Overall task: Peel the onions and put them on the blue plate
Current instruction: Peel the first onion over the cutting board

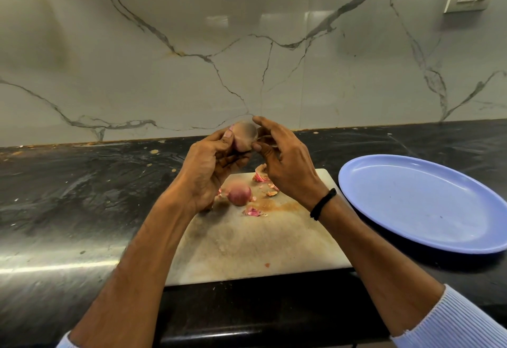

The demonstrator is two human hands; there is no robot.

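Above the board [247, 243], left hand [208, 166] grips an onion [245, 136], axis blurred.

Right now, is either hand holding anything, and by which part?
An onion. The left hand has its grip round the lower left side; the right hand pinches the right side, apparently at the skin.

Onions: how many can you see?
2. One onion is gripped in the left hand, the right hand pinching its skin. The other onion lies on the cutting board below. More could hide behind the hands.
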